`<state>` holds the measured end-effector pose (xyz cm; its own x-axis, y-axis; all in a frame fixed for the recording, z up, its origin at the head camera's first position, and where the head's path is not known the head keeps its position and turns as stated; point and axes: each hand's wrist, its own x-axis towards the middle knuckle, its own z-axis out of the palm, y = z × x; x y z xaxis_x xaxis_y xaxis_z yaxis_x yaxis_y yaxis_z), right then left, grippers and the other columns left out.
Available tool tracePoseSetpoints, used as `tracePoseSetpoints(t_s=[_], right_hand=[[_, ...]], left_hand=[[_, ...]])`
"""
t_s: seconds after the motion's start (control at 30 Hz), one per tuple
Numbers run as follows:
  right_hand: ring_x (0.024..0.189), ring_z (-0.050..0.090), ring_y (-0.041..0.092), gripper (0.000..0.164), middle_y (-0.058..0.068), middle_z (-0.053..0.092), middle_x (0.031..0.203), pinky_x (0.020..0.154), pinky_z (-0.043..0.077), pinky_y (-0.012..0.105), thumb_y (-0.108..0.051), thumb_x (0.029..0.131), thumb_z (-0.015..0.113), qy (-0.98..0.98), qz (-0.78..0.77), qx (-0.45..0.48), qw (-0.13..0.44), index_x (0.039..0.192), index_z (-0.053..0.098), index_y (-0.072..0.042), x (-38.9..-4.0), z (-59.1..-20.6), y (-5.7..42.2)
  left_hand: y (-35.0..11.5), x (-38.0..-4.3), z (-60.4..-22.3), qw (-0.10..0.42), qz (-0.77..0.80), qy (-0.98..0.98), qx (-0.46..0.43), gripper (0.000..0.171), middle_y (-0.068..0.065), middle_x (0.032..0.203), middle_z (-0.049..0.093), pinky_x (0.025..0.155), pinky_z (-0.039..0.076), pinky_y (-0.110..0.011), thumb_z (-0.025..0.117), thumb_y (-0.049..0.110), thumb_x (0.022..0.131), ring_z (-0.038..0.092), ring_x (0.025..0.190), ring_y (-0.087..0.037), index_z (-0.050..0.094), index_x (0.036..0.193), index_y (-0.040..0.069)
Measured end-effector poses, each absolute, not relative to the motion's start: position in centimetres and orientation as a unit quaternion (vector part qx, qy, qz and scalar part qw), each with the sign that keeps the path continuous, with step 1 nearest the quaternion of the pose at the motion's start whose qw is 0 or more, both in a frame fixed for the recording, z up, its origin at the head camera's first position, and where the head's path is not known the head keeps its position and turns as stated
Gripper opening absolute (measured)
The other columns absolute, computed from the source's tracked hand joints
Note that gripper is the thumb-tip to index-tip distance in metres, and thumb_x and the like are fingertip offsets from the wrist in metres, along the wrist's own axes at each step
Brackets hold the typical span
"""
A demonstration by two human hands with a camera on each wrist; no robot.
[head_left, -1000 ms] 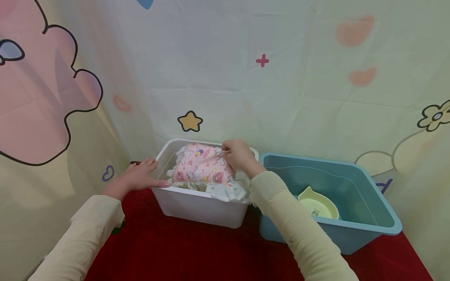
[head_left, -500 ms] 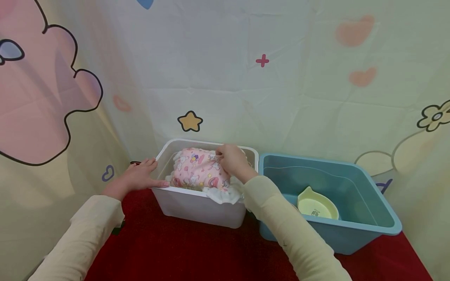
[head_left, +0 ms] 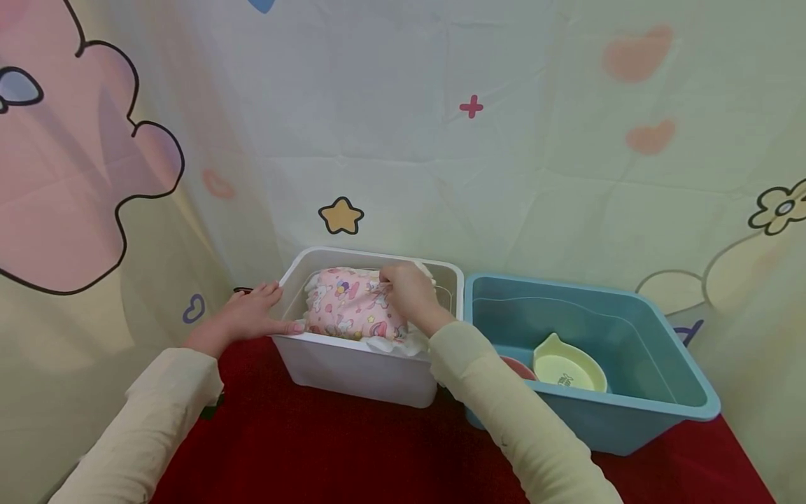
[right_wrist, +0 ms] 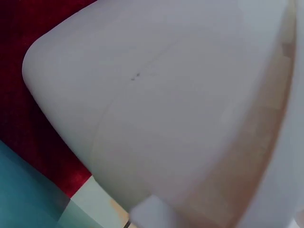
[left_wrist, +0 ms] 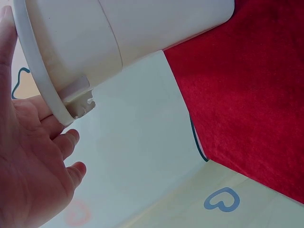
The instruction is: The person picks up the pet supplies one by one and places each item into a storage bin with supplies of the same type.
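Note:
A small pink printed pillow (head_left: 352, 311) with white ruffled edges lies inside the white plastic bin (head_left: 362, 371). My right hand (head_left: 412, 292) pinches the pillow's fabric near its upper right part. Over the left end of the bin, my left hand (head_left: 252, 315) rests with fingers spread on the rim and the thumb along the front edge. The left wrist view shows that hand (left_wrist: 40, 156) beside the bin's rim, its fingers extended. Only the bin's outer wall (right_wrist: 142, 104) fills the right wrist view; the right hand and pillow are out of sight there.
Right of the white bin stands a blue bin (head_left: 636, 420). Inside it are a pale yellow dish (head_left: 569, 367) and a reddish dish (head_left: 520, 368) partly hidden by my right sleeve. Both bins stand on red cloth (head_left: 352, 455), with a printed curtain (head_left: 504, 182) behind.
My right hand has moved left and down, and the pillow has shifted lower in the white bin with it. More of the reddish dish shows. The left hand has stayed on the rim.

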<state>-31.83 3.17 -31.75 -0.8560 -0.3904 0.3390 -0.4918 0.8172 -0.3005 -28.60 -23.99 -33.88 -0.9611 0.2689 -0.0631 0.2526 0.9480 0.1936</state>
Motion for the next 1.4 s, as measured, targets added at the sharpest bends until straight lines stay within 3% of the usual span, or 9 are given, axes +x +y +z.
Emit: tracePoseSetpoints(t_s=[0.33,0.83,1.4], right_hand=[[0.081,0.054,0.017,0.016,0.002,0.065,0.084,0.079,0.047,0.03,0.002,0.079,0.056,-0.944,0.198,0.23,0.128,0.082,0.067,-0.01,-31.8,-32.7,3.0],[0.078,0.055,0.019,0.019,0.0,0.066,0.081,0.072,0.046,0.03,0.005,0.074,0.055,-0.935,0.18,0.249,0.178,0.076,0.065,-0.011,-32.0,-34.0,3.1],[0.083,0.054,0.019,0.018,0.003,0.065,0.086,0.08,0.046,0.03,0.003,0.077,0.056,-0.94,0.201,0.23,0.15,0.083,0.067,-0.009,-31.9,-34.7,3.2]], left_hand=[[-23.9,-28.5,-33.9,0.035,0.079,0.987,0.137,0.101,-0.03,0.14,0.022,0.099,0.014,-0.063,0.048,0.068,0.073,0.019,0.129,-0.045,0.026,0.134,-0.009],[-23.8,-28.5,-33.7,0.04,0.093,0.986,0.133,0.103,-0.029,0.141,0.021,0.098,0.013,-0.063,0.051,0.068,0.071,0.017,0.13,-0.045,0.025,0.135,-0.008],[-23.7,-28.3,-33.7,0.04,0.101,0.986,0.129,0.103,-0.029,0.141,0.021,0.099,0.013,-0.063,0.051,0.068,0.071,0.016,0.13,-0.045,0.025,0.135,-0.007]])
